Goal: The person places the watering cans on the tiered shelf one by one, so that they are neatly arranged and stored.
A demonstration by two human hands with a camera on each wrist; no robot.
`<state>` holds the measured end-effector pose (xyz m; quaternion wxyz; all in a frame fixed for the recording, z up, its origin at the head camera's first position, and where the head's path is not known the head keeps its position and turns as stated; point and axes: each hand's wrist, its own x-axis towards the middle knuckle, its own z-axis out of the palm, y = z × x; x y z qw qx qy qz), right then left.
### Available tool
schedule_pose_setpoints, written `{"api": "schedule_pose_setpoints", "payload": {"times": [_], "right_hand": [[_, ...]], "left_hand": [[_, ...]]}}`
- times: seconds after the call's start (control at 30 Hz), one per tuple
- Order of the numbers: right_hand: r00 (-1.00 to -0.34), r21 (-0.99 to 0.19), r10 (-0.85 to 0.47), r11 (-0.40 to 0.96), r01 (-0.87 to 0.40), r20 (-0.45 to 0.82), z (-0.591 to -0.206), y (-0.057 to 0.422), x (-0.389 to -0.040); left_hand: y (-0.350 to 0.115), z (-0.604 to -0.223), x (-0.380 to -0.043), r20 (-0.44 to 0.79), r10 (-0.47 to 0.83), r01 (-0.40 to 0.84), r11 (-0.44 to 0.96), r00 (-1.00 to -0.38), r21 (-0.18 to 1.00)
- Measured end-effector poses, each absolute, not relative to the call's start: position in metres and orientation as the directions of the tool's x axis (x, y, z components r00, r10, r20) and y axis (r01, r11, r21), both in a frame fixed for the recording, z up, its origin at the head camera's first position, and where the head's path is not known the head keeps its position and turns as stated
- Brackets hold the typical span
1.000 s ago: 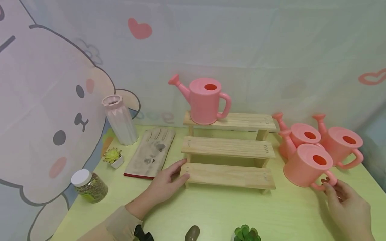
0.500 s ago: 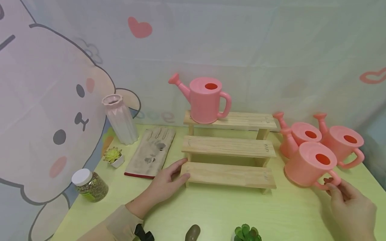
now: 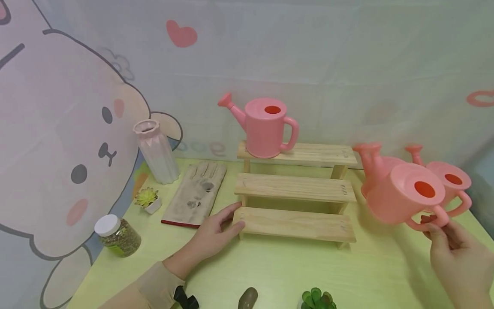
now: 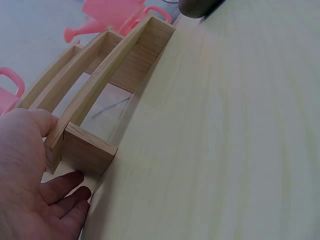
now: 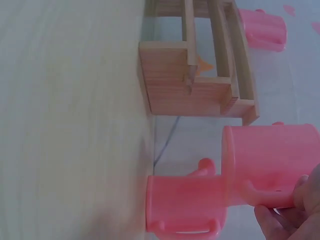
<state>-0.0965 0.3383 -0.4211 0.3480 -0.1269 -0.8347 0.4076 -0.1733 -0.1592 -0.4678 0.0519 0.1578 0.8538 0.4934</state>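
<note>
A pink watering can (image 3: pixel 405 193) hangs above the table at the right, its handle pinched between the thumb and fingers of my right hand (image 3: pixel 459 253). Behind it, two more pink watering cans stand on the table; one (image 3: pixel 449 180) shows at the right, the other is mostly hidden. My left hand (image 3: pixel 216 229) holds the left end of the three-step wooden stand (image 3: pixel 293 225). In the left wrist view its thumb lies at the lowest board and its fingers curl beside the end leg. Another pink watering can (image 3: pixel 265 128) sits on the stand's top step, at the left.
Left of the stand lie a pair of gloves (image 3: pixel 194 193), a ribbed vase (image 3: pixel 156 152), a small potted succulent (image 3: pixel 148 199) and a white-lidded jar (image 3: pixel 117 236). At the front edge are a green succulent (image 3: pixel 318 299) and a brown rounded object (image 3: pixel 248 298). A printed cloth (image 3: pixel 308 64) hangs behind.
My right hand has raised the front watering can off the table and moved it slightly right, over the cans behind. My left hand has stayed on the stand.
</note>
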Motion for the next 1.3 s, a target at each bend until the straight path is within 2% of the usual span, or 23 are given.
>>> {"api": "schedule_pose_setpoints", "payload": {"times": [0.33,0.6,0.77,1.0,1.17,1.3], "right_hand": [[-0.664,-0.721,0.427,0.644,-0.254,0.614,-0.382,0.326,-0.119],[-0.645,-0.721,0.444,0.646,-0.250,0.622,-0.352,0.311,-0.140],[-0.683,-0.743,0.442,0.630,-0.224,0.581,-0.339,0.300,-0.158],[-0.775,-0.800,0.437,0.583,-0.142,0.456,-0.324,0.283,-0.173],[-0.826,-0.771,0.391,0.632,-0.080,0.406,-0.319,0.274,-0.186],[-0.846,-0.750,0.347,0.656,-0.090,0.405,-0.316,0.266,-0.194]], "left_hand": [[-0.158,-0.469,-0.175,0.078,0.307,0.224,0.475,-0.948,0.851],[-0.158,-0.470,-0.176,0.085,0.311,0.230,0.467,-0.946,0.854],[-0.159,-0.469,-0.175,0.075,0.311,0.221,0.465,-0.948,0.857],[-0.159,-0.470,-0.175,0.086,0.314,0.233,0.470,-0.946,0.851],[-0.159,-0.471,-0.176,0.092,0.315,0.239,0.469,-0.945,0.850],[-0.159,-0.472,-0.176,0.099,0.317,0.247,0.471,-0.943,0.847]]}}
